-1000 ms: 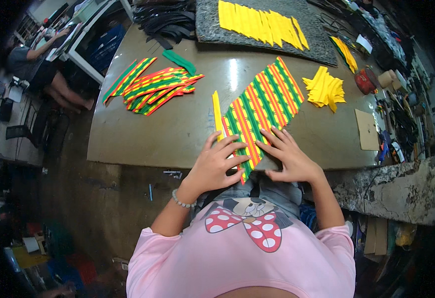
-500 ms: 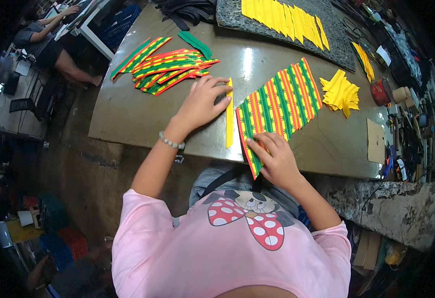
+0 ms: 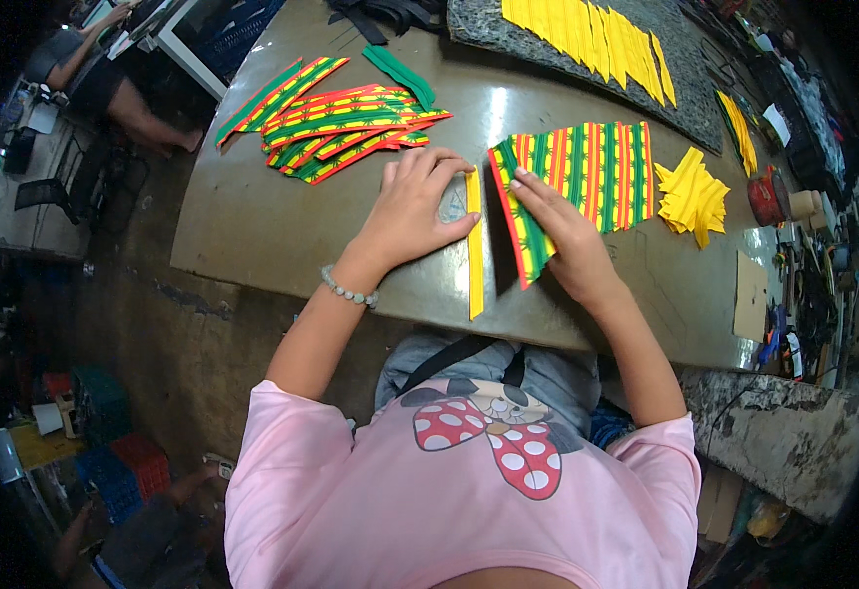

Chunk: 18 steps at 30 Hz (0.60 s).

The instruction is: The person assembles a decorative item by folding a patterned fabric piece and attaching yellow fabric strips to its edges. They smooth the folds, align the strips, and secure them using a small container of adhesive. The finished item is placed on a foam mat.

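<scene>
Striped panel [image 3: 601,172] in green, red and yellow lies on the table [image 3: 243,231] under the fingers of the right hand [image 3: 577,240]. Those fingers stretch together across its left end; the thumb is hidden, so I cannot tell whether the hand grips the panel or only presses it. The left hand [image 3: 415,201] is arched and uncurled, thumb and forefinger apart, both touching a narrow yellow strip [image 3: 476,270]. The strip runs between the hands, near the panel's red edge, with a gap.

As a judgement, the light strip could skew if the left thumb and forefinger press unevenly. The panel could swing or crease, since the right hand bears on one end only, leaving the far end loose.

Just beyond the left hand sits a heap of striped pieces [image 3: 336,128], close enough for the knuckles to nudge, with a green strip [image 3: 400,77] by it. To the right of the right hand, a pile of yellow strips [image 3: 693,196] nearly meets the panel's far end and would hinder sliding it that way. Farther ahead, a grey board [image 3: 483,25] carries more yellow strips [image 3: 591,39]; a red tin [image 3: 765,196] stands farther right.
</scene>
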Each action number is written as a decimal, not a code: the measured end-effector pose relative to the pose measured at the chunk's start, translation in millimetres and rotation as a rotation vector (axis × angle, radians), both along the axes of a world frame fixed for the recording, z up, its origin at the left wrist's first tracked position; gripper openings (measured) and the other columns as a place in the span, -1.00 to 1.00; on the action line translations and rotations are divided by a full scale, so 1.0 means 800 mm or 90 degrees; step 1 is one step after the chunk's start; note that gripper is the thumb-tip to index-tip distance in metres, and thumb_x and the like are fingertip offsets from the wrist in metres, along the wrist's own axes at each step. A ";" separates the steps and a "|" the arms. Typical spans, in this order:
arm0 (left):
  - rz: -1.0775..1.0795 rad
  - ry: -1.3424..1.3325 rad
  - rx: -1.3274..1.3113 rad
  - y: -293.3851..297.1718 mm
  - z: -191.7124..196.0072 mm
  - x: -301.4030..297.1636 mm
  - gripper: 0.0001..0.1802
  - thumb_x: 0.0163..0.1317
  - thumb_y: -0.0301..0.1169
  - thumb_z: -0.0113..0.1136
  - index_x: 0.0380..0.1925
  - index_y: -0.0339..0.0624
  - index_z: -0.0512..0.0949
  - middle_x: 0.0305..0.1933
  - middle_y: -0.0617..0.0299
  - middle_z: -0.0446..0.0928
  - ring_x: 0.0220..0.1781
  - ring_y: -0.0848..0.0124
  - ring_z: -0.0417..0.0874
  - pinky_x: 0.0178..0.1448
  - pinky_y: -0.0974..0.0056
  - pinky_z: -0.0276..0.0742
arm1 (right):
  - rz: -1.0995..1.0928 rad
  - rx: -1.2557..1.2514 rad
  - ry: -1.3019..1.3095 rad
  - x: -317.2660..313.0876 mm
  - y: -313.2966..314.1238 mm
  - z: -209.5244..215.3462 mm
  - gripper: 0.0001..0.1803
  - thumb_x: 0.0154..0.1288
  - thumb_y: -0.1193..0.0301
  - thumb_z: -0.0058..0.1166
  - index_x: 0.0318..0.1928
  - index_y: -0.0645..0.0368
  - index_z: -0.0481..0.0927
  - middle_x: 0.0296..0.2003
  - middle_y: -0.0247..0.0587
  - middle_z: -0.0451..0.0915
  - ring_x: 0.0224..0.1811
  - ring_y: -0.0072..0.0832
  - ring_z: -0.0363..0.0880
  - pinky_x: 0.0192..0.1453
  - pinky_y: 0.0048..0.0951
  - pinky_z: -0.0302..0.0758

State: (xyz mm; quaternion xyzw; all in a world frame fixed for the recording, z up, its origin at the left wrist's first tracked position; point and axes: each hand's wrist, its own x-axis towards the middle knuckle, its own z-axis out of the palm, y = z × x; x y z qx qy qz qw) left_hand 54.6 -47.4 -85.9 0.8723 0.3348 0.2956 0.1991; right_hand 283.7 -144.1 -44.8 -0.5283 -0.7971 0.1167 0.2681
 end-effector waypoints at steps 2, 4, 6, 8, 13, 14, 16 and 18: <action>0.015 0.007 -0.002 -0.001 0.000 -0.001 -0.38 0.07 -0.08 0.43 0.13 -0.04 0.55 0.19 0.17 0.46 0.33 0.14 0.37 0.33 0.05 0.22 | 0.021 0.031 -0.056 -0.009 0.001 -0.008 -0.28 0.14 0.74 0.13 0.38 0.21 0.44 0.40 0.01 0.42 0.43 -0.09 0.43 0.49 -0.17 0.39; 0.013 0.027 0.013 -0.002 -0.001 -0.001 -0.35 0.05 -0.08 0.44 0.15 -0.04 0.54 0.19 0.16 0.46 0.35 0.14 0.36 0.33 0.04 0.21 | 0.035 0.052 -0.070 -0.016 -0.001 -0.014 -0.31 0.16 0.72 0.07 0.37 0.24 0.43 0.38 0.02 0.44 0.42 -0.09 0.44 0.50 -0.11 0.38; 0.016 0.032 0.021 -0.001 -0.002 -0.001 -0.32 0.04 -0.08 0.44 0.17 -0.04 0.52 0.19 0.15 0.45 0.35 0.14 0.35 0.33 0.04 0.21 | 0.044 0.080 -0.060 -0.019 -0.002 -0.017 -0.36 0.22 0.68 -0.03 0.37 0.26 0.42 0.36 0.03 0.45 0.41 -0.08 0.45 0.51 -0.01 0.35; 0.025 0.032 0.012 -0.001 -0.003 0.000 -0.29 0.03 -0.09 0.43 0.20 -0.05 0.50 0.20 0.15 0.45 0.36 0.14 0.35 0.33 0.04 0.20 | 0.054 0.102 -0.102 -0.020 -0.002 -0.019 -0.41 0.28 0.59 -0.04 0.36 0.27 0.42 0.35 0.02 0.46 0.40 -0.09 0.46 0.51 -0.01 0.35; 0.027 0.031 -0.021 -0.001 -0.002 -0.001 -0.22 0.03 -0.12 0.44 0.29 -0.05 0.42 0.23 0.11 0.43 0.39 0.11 0.33 0.39 0.03 0.18 | 0.090 0.119 -0.207 -0.020 0.000 -0.019 -0.45 0.35 0.44 -0.05 0.34 0.28 0.44 0.36 -0.01 0.46 0.40 -0.11 0.46 0.50 -0.01 0.34; 0.030 0.037 -0.026 -0.002 -0.001 -0.001 -0.20 0.05 -0.14 0.44 0.31 -0.06 0.40 0.25 0.10 0.42 0.40 0.11 0.32 0.42 0.02 0.17 | 0.096 0.119 -0.217 -0.020 -0.001 -0.019 -0.45 0.34 0.44 -0.05 0.34 0.28 0.44 0.36 -0.01 0.46 0.40 -0.12 0.46 0.50 -0.01 0.34; 0.031 0.047 -0.031 -0.002 0.001 -0.001 -0.20 0.05 -0.12 0.44 0.31 -0.04 0.40 0.25 0.10 0.42 0.40 0.11 0.32 0.42 0.01 0.17 | 0.107 0.121 -0.237 -0.021 -0.004 -0.019 -0.44 0.34 0.44 -0.04 0.34 0.28 0.44 0.36 -0.02 0.45 0.41 -0.12 0.45 0.50 -0.01 0.33; 0.032 0.050 -0.032 -0.002 0.001 -0.001 -0.20 0.06 -0.10 0.44 0.31 -0.04 0.40 0.26 0.10 0.41 0.41 0.11 0.31 0.42 0.01 0.16 | 0.114 0.128 -0.255 -0.020 -0.006 -0.018 -0.44 0.33 0.44 -0.03 0.34 0.28 0.44 0.37 -0.02 0.45 0.41 -0.12 0.45 0.51 -0.01 0.32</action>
